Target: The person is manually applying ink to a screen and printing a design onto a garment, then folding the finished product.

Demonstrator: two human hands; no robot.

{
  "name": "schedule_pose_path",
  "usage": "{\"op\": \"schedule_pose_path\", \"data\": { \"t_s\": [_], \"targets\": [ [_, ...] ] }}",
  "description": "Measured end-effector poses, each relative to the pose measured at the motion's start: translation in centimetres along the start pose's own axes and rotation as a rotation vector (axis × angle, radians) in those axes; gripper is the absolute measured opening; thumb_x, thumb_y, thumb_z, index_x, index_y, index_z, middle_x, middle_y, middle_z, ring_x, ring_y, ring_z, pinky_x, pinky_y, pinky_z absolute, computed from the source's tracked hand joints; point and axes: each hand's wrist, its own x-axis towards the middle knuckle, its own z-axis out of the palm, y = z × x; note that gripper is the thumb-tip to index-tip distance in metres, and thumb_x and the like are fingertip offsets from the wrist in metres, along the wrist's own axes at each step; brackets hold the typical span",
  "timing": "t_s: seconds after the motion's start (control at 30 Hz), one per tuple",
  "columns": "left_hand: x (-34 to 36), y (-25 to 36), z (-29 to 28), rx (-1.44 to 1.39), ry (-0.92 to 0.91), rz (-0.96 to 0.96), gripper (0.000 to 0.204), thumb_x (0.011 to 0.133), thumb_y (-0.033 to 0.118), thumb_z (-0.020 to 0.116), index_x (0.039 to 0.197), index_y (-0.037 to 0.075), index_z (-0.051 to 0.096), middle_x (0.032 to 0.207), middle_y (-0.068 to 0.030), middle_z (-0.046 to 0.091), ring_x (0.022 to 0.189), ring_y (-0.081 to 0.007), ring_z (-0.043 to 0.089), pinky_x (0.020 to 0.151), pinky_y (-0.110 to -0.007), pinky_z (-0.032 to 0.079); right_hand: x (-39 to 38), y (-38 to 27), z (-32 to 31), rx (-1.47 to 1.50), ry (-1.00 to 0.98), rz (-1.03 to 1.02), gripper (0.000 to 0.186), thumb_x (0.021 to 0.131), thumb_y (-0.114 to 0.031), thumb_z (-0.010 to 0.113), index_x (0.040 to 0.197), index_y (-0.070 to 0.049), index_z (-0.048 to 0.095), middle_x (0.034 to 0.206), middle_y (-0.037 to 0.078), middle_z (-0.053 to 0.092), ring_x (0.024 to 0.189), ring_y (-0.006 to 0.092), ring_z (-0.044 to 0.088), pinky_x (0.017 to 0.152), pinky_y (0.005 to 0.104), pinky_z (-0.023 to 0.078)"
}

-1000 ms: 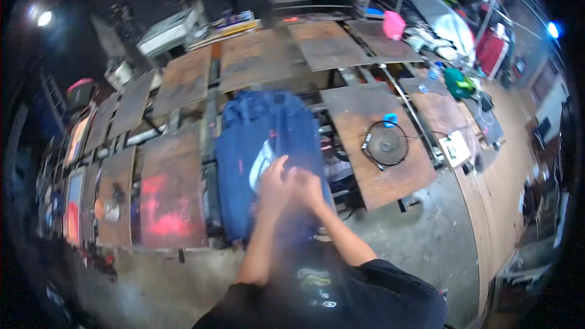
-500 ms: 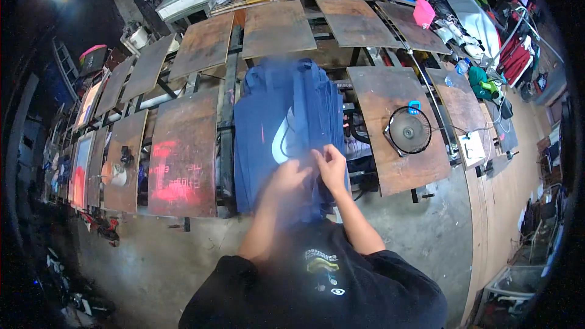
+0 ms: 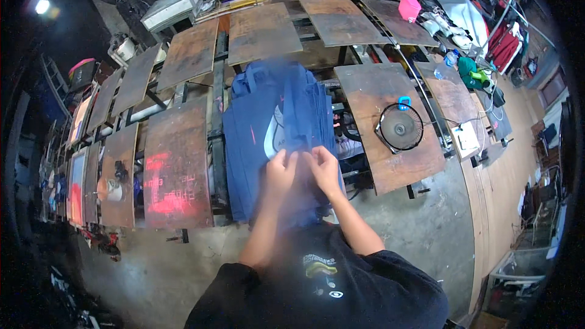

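Observation:
A stack of navy blue cloth bags (image 3: pixel 247 140) lies in front of me, with straps at its far end. The top bag carries a white curved print (image 3: pixel 273 131), partly covered by a navy strap (image 3: pixel 297 116) running toward me. My left hand (image 3: pixel 281 170) is closed over the near part of the stack, fingertips pinched at the strap's near end. Close beside it, my right hand (image 3: pixel 323 169) is also closed, thumb and fingers pinching the same strap. A hazy smear in the picture blurs the cloth between the hands.
Brown boards (image 3: pixel 265 31) on dark metal frames stand around the stack. On the right board rests a round black fan (image 3: pixel 400 127) beside a small blue device (image 3: pixel 404 103). Farther off are a pink bucket (image 3: pixel 409 7) and piled cloth. The left board (image 3: pixel 177 164) has red paint marks.
My hands have come level with each other, the left one moving up slightly. The strap now lies across part of the white print. The whole view has shifted a little.

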Motion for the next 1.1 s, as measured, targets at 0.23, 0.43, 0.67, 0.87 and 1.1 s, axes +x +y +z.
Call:
{"op": "schedule_pose_path", "data": {
  "t_s": [0.23, 0.43, 0.67, 0.87, 1.1],
  "targets": [
    [0.4, -1.0, -0.1, -0.035, 0.024, 0.046, 0.026, 0.097, 0.02, 0.062, 0.086, -0.001, 0.052, 0.067, 0.0024, 0.044, 0.06, -0.0036, 0.041, 0.049, -0.026, 0.032, 0.5, -0.4, -0.4, 0.177, 0.042, -0.05, 0.006, 0.088, -0.007, 0.062, 0.089, -0.001, 0.061, 0.071, 0.0, 0.056, 0.065, 0.0059, 0.049, 0.057, 0.0255, 0.04],
    [-1.3, -5.5, 3.0, -0.047, 0.015, 0.034, 0.03, 0.096, 0.016, 0.049, 0.108, -0.01, 0.058, 0.092, -0.0076, 0.062, 0.086, -0.0137, 0.056, 0.079, -0.029, 0.046, 0.5, -1.9, 1.1, -0.156, -0.092, -0.168, 0.013, 0.073, -0.003, 0.058, 0.083, 0.0, 0.05, 0.072, 0.016, 0.054, 0.061, 0.0338, 0.053, 0.059, 0.0388, 0.044],
    [-1.5, -4.7, 2.0, -0.191, 0.065, -0.103, 0.03, 0.094, 0.018, 0.045, 0.096, -0.007, 0.061, 0.096, -0.0069, 0.061, 0.092, -0.014, 0.054, 0.086, -0.029, 0.043, 1.1, -1.6, 2.0, -0.353, -0.253, -0.252, 0.016, 0.08, -0.013, 0.057, 0.088, 0.001, 0.056, 0.087, 0.026, 0.061, 0.082, 0.0483, 0.059, 0.071, 0.0525, 0.048],
    [-1.4, -3.3, 1.7, -0.398, 0.077, -0.309, 0.031, 0.095, 0.02, 0.045, 0.105, -0.005, 0.059, 0.102, -0.0068, 0.06, 0.097, -0.0144, 0.053, 0.088, -0.029, 0.042, 0.8, -0.9, 3.0, -0.429, -0.256, -0.274, 0.015, 0.08, -0.014, 0.057, 0.086, 0.0, 0.054, 0.085, 0.025, 0.061, 0.081, 0.0471, 0.06, 0.069, 0.053, 0.048],
    [-0.9, -4.4, 1.6, -0.35, 0.179, -0.359, 0.03, 0.092, 0.024, 0.046, 0.092, -0.002, 0.061, 0.098, -0.0052, 0.06, 0.092, -0.016, 0.055, 0.086, -0.03, 0.043, 0.6, -1.8, 2.5, -0.51, -0.293, -0.299, 0.015, 0.079, -0.004, 0.056, 0.094, -0.002, 0.054, 0.089, 0.022, 0.065, 0.081, 0.0433, 0.064, 0.069, 0.0532, 0.052]
  ]
}}
